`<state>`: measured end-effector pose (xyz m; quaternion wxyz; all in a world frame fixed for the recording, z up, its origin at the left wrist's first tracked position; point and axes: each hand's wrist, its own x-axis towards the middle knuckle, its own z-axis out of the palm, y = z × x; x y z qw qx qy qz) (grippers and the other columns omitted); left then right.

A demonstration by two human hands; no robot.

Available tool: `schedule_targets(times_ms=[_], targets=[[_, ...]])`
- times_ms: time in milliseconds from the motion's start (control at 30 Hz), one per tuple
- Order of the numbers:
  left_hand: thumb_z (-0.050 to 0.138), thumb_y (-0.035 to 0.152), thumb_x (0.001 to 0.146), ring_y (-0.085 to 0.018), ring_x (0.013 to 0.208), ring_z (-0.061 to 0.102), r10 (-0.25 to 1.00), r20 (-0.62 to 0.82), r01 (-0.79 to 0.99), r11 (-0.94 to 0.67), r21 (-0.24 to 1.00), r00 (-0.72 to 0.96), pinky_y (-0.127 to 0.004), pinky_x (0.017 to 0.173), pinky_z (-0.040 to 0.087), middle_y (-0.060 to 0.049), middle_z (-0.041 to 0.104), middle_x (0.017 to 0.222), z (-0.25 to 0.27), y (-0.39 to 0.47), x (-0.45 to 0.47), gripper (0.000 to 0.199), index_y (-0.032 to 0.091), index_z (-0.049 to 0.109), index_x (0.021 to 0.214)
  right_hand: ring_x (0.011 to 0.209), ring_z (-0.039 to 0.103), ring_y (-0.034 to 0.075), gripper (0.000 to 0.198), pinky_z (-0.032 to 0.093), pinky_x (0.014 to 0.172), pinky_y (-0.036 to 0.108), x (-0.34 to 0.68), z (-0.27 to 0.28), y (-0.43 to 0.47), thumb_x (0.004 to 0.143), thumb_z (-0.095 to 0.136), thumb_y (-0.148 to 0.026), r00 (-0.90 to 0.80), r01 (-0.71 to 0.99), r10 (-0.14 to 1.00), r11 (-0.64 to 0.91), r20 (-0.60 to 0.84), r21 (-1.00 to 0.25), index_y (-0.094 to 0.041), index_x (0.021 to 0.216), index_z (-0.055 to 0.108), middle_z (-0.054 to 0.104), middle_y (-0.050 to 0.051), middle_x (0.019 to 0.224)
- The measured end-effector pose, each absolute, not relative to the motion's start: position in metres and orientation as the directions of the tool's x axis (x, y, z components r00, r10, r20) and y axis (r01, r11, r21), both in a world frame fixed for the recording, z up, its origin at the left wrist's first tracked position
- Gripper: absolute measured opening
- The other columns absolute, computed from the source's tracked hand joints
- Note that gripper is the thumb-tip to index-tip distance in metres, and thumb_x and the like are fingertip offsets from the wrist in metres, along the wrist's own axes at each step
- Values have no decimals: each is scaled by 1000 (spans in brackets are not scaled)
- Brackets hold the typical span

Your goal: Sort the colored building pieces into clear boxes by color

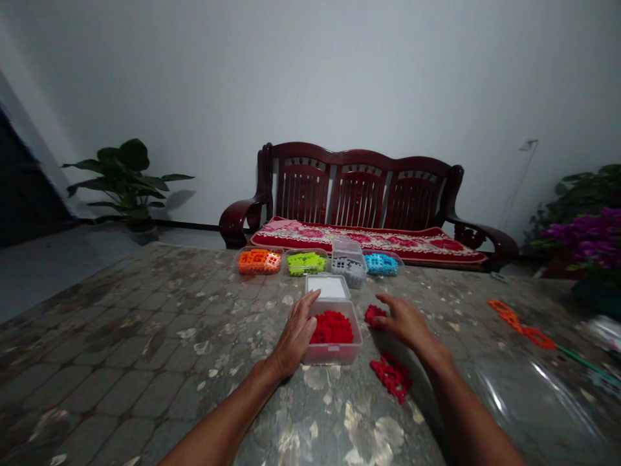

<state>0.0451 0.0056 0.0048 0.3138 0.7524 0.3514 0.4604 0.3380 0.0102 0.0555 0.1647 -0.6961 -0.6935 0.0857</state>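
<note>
A clear plastic box (332, 355) full of red interlocking plastic pieces (332, 327) stands in front of me, its lid (327, 287) tipped back on the far side. My left hand (297, 330) lies along the box's left wall, fingers stretched out and thumb at the rim. To the right of the box, my right hand (405, 321) reaches over a small red cluster of pieces (374, 316), with fingers and thumb apart; whether it touches the cluster is unclear. Nearer to me, a flat red joined piece (392, 375) lies on the table.
Along the far edge of the patterned tablecloth (169, 323) stand boxes of orange pieces (259, 261), green pieces (305, 263), grey pieces (348, 265) and blue pieces (381, 263). At right lie an orange linked shape (521, 325) and a clear plastic cover (533, 401). Beyond is a wooden bench (359, 175).
</note>
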Motion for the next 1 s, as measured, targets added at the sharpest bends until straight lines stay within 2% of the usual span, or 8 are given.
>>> schedule_targets(times_ms=[100, 233, 500, 567, 633, 800, 900, 1000], targets=[[29, 44, 104, -26, 150, 26, 817, 471, 243, -557, 794, 333, -48, 125, 17, -11, 34, 160, 5, 5, 45, 54, 22, 31, 154, 123, 60, 38, 64, 46, 101, 47, 337, 52, 10, 74, 75, -29, 14, 965, 998, 3, 61, -264, -17, 136, 61, 67, 16, 131], [30, 45, 104, -27, 149, 27, 814, 478, 243, -562, 791, 329, -48, 125, 18, -11, 35, 159, 6, 5, 45, 54, 22, 31, 154, 119, 62, 38, 62, 47, 97, 46, 335, 52, 10, 78, 72, -26, 2, 985, 1000, 3, 30, -173, -15, 137, 60, 68, 18, 129], [30, 46, 104, -27, 149, 27, 819, 472, 236, -554, 798, 325, -49, 125, 18, -12, 35, 159, 7, 4, 45, 55, 22, 32, 154, 115, 64, 35, 58, 47, 94, 43, 334, 53, 8, 80, 66, -24, 20, 989, 999, -16, 26, -145, -14, 136, 59, 70, 18, 124], [29, 46, 104, -27, 150, 26, 819, 470, 238, -553, 798, 329, -49, 125, 17, -12, 34, 160, 7, 4, 45, 55, 21, 31, 154, 113, 65, 34, 59, 47, 94, 43, 337, 55, 8, 79, 66, -24, 27, 984, 998, -17, 55, -180, -13, 136, 58, 71, 18, 122], [29, 46, 104, -27, 150, 26, 820, 468, 234, -551, 801, 331, -49, 125, 17, -11, 34, 160, 6, 4, 45, 55, 22, 31, 154, 111, 66, 33, 60, 48, 95, 44, 339, 58, 7, 80, 65, -26, 26, 963, 993, 6, 114, -268, -15, 138, 56, 71, 16, 121], [30, 46, 104, -27, 150, 26, 820, 467, 236, -551, 801, 330, -49, 125, 16, -11, 34, 159, 4, 5, 45, 54, 23, 31, 154, 109, 67, 28, 63, 51, 96, 45, 330, 79, -4, 81, 65, -32, -125, 794, 954, 261, 271, -550, -20, 141, 52, 70, 12, 123], [29, 45, 104, -27, 149, 26, 819, 472, 240, -554, 797, 325, -49, 125, 17, -11, 35, 159, 4, 5, 45, 54, 23, 32, 153, 112, 65, 27, 58, 51, 98, 45, 315, 92, -18, 82, 66, -33, -230, 707, 910, 400, 345, -583, -22, 138, 55, 67, 11, 128], [30, 45, 105, -27, 149, 27, 822, 469, 241, -550, 799, 322, -49, 125, 17, -11, 35, 159, 5, 5, 46, 54, 22, 32, 153, 115, 63, 26, 54, 50, 100, 44, 300, 102, -30, 83, 66, -28, -314, 670, 886, 462, 341, -581, -23, 136, 58, 66, 10, 131]])
